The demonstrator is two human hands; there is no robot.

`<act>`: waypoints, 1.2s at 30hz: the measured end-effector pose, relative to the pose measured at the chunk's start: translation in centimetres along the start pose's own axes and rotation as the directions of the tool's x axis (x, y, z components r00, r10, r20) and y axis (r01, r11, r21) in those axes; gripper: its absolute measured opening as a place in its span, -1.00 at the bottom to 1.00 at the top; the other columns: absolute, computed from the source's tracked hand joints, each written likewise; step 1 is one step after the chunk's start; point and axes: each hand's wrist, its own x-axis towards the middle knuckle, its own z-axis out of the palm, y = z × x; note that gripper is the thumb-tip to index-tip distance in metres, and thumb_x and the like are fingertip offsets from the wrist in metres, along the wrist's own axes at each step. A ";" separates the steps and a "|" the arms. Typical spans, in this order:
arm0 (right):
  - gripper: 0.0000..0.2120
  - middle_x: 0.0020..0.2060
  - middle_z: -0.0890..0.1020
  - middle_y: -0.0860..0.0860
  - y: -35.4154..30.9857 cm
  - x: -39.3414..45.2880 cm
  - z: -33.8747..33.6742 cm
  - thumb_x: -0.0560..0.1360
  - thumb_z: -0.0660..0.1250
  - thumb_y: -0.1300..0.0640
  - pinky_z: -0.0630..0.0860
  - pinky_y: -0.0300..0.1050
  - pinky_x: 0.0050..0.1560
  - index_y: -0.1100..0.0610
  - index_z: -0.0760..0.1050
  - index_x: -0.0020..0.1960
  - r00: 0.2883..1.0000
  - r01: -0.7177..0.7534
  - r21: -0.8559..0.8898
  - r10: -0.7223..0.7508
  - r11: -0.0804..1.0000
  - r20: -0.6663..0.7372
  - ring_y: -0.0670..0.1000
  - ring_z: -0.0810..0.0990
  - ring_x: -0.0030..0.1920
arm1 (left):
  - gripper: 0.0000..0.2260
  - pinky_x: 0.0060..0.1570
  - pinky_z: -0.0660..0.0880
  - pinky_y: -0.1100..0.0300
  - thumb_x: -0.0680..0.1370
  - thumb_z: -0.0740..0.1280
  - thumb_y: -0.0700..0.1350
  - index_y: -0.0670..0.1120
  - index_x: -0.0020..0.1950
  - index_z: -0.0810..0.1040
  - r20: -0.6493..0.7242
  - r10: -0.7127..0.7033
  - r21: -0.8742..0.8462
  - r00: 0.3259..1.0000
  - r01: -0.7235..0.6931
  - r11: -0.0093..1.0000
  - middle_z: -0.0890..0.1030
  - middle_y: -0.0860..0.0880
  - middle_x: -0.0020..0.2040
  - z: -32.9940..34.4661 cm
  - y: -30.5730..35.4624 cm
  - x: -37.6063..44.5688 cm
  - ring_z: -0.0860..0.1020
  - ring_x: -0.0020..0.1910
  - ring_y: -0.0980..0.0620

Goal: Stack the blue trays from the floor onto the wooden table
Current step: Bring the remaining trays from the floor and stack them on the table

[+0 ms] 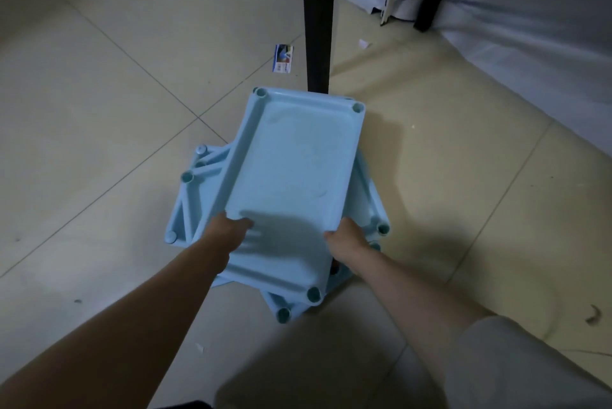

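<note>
The person bends over a loose pile of blue trays point(195, 196) on the tiled floor point(99, 94), with the top tray point(291, 160) taken by its two long sides. The left hand point(228, 233) has its grip closed over the left rim, thumb lying on the tray's inner face; the right hand point(347, 239) pinches the right rim, its fingers tucked underneath. Both holds sit toward the near end of the tray, so the far end overhangs unsupported.

That placement looks like the main risk: as the tray rises, its far end could dip and the smooth plastic rim could slip through the fingers. The far edge also lies just beside, perhaps touching, a black table leg point(318, 21); a lift angled forward would likely knock it against the leg and twist it in the hands. The trays beneath are fanned at different angles, and their round corner sockets might catch the top tray's corners, dragging a lower one along or spilling the pile across the floor. The wooden table's top is out of view, so the clearance needed on the way up cannot be judged.

The top tray is empty; its shallow basin shows only faint scuffing and the shadow of the hands. What the lower trays hold cannot be told, since they are mostly covered. A small printed card point(283, 58) lies on the floor near the leg.
</note>
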 end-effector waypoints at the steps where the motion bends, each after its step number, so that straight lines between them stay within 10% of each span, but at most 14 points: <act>1: -0.77 0.05 0.59 0.15 0.0 0.0 0.1 0.54 0.21 0.20 0.53 -0.05 -0.03 0.27 0.43 0.17 1.000 -0.009 0.006 0.009 1.000 -0.009 0.16 0.57 0.01 | -0.37 0.29 0.32 0.06 0.55 0.38 -0.12 -0.20 0.54 0.18 0.021 -0.022 0.002 1.000 0.022 1.000 0.35 -0.21 0.44 0.3 -0.2 0.1 0.39 0.34 -0.20; 18: -0.75 0.03 0.60 0.08 -2.0 -2.9 -3.7 0.51 0.16 0.25 0.58 -0.06 -0.07 0.17 0.44 0.16 0.987 0.051 0.418 0.018 0.907 -0.160 0.11 0.59 -0.04 | -0.57 0.06 0.52 0.03 0.46 0.38 0.00 -0.20 0.24 0.45 -0.181 0.053 -0.064 0.982 -0.065 0.996 0.56 -0.18 0.10 -3.0 1.6 -2.6 0.55 0.01 -0.20; 36: -0.90 -0.10 0.58 0.10 -12.2 -20.1 -15.8 0.47 0.11 0.18 0.48 0.05 -0.22 0.02 0.25 -0.05 0.917 0.329 0.029 -0.312 0.944 -0.248 0.22 0.53 -0.18 | -0.65 -0.10 0.42 0.11 0.52 0.40 -0.09 -0.28 0.21 0.51 -0.116 -0.157 -0.416 0.981 0.096 0.905 0.49 -0.17 -0.03 -10.9 8.7 -17.0 0.48 -0.10 -0.10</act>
